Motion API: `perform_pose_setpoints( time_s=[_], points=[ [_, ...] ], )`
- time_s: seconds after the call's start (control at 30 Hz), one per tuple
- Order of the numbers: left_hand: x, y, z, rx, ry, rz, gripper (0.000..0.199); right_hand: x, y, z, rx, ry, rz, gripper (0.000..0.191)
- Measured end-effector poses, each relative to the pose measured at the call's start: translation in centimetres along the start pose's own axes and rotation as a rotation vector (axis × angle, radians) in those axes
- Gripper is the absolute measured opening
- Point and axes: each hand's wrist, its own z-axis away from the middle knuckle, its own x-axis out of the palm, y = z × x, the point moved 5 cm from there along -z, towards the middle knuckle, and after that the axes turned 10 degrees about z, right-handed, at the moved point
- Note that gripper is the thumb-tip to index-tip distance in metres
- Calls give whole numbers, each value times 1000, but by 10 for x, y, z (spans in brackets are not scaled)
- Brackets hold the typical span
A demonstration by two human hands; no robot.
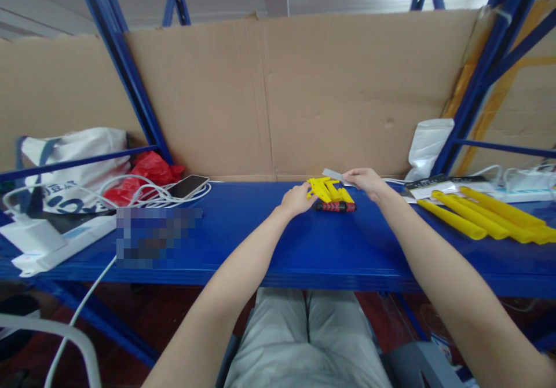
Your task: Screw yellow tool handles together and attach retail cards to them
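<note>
My left hand (299, 199) is closed on the left end of some yellow plastic pieces (324, 191) above the blue table. Whether these are one part or several loose ones I cannot tell. Just in front of them lies a red and black handle (337, 207), like that of a screwdriver. My right hand (364, 180), its fingers pinched, grips a thin, flat, light grey strip (333, 175) that points left behind the yellow pieces.
Several yellow tubes (486, 217) lie at the right, near a white pouch (428, 147). A phone (189, 186), white cables, a red plastic bag (147, 174), a cloth bag (82, 162) and a power strip (78, 243) are at the left. Cardboard (330, 87) walls the back.
</note>
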Motion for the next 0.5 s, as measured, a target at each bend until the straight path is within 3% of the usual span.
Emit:
perform_pose_setpoints(
  time_s=[0.2, 0.5],
  points=[
    [-3, 3, 1, 32, 26, -4, 44, 32, -14, 18, 4, -164, -6, 11],
    [-2, 5, 0, 108, 6, 35, 44, 44, -10, 22, 27, -144, 75, 19]
  ],
)
